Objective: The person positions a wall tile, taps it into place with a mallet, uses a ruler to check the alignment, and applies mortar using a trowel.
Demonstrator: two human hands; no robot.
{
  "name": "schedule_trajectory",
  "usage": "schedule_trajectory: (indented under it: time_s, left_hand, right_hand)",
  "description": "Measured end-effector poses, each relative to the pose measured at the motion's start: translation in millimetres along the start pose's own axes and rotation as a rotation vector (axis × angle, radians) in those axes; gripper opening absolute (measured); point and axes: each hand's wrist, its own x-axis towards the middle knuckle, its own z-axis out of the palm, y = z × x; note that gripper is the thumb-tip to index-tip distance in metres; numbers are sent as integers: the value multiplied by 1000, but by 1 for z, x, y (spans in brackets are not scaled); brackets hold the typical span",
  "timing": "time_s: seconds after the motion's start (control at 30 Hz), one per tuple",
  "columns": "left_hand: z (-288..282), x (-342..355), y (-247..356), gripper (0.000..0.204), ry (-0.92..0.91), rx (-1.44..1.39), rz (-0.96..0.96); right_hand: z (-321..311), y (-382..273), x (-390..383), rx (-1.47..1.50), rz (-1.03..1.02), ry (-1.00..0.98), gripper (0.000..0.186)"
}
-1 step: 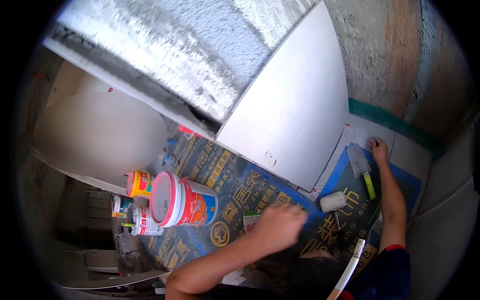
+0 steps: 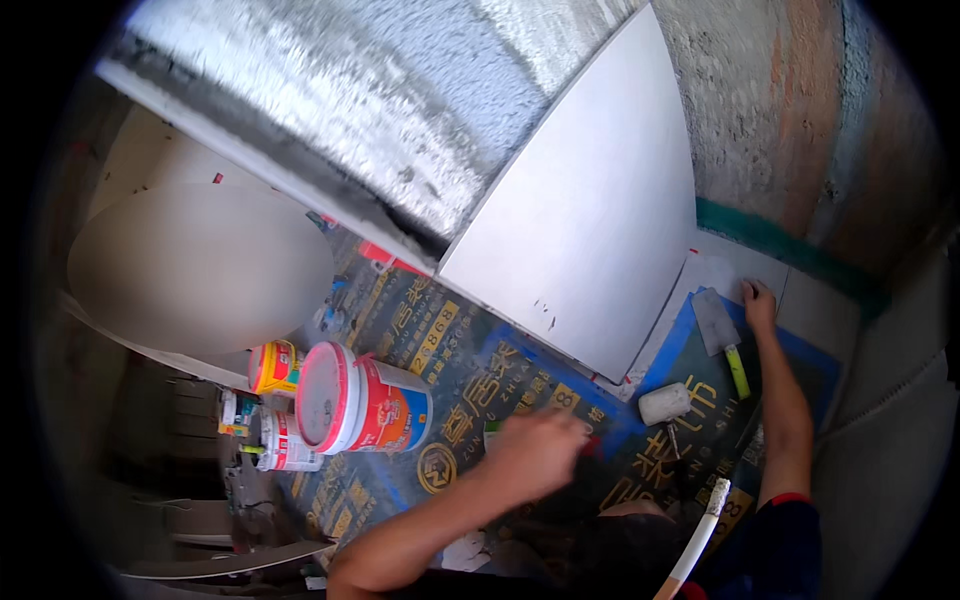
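My left hand (image 2: 540,450) is closed, knuckles up, over the printed floor covering. A small bit of red shows at its fingers, too blurred to name. Partly hidden behind that hand is a green packet (image 2: 491,431). My right hand (image 2: 760,300) rests low at the far right, by the edge of the pale floor tiles, with its fingers curled; whatever they may hold is hidden. Beside it lies a flat-bladed trowel (image 2: 714,322) with a yellow-green handle. A mallet with a whitish head (image 2: 665,404) lies between my hands.
A large white tile (image 2: 590,220) leans on the rough wall ahead. Left stand a red-and-white bucket (image 2: 390,405), a yellow-and-red tub (image 2: 274,367) and smaller cans (image 2: 288,442). A lit-looking cigarette (image 2: 700,540) juts up close at the lower edge. Dark printed sheeting (image 2: 400,500) covers the floor.
My left hand has shifted a little to the left and now covers more of the green packet. My right hand stays in place. The view has turned slightly.
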Motion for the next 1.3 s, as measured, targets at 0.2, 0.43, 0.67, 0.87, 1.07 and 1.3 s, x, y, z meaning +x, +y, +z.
schedule_trajectory:
  time_s: [0.2,0.43,0.67,0.87,1.07,1.3]
  left_hand:
    - [11,-39,-70,25,112,-123,-269]
    - [-32,-12,-80,19,533,-272,-166]
    - [-46,-8,-82,8,785,-549,-109]
    - [-36,-8,-79,9,784,-871,-139]
    - [-39,5,-75,15,800,-877,-174]
    - [-17,22,-74,24,812,-912,-221]
  right_hand:
    - [-26,-2,-42,-79,-160,127,27]
    - [-42,-91,-83,5,-120,-43,24]
    - [-60,-194,-99,132,-197,-152,25]
    - [-61,-263,-111,244,-313,-289,24]
    - [-49,-264,-143,152,-307,-356,24]
    - [-58,-158,-172,-395,-288,14,35]
